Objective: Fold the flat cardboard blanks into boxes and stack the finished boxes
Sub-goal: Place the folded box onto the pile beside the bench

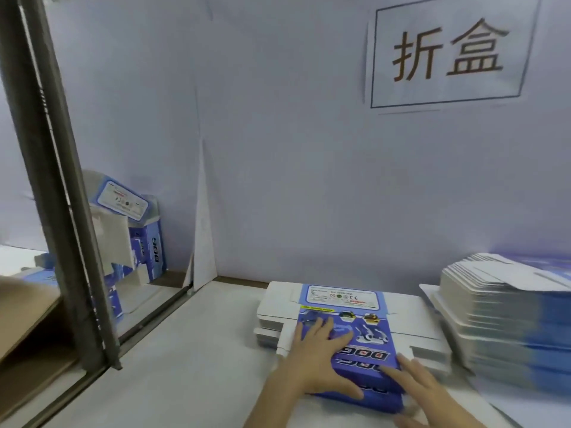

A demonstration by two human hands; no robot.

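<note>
A flat blue-and-white cardboard blank (343, 307), printed with a robot dog and "DOG", lies on top of a low pile of blanks (272, 313) on the white table. My left hand (315, 359) rests flat on its left part, fingers spread and straight. My right hand (426, 393) lies on the near right edge of the blank with fingers extended. Folded blue boxes (136, 239) stand at the far left behind a metal post.
A tall stack of flat blanks (509, 319) stands at the right. The grey metal post (61, 193) leans across the left side. A brown carton (27, 313) sits at the left edge. A white wall with a sign (448, 54) closes the back.
</note>
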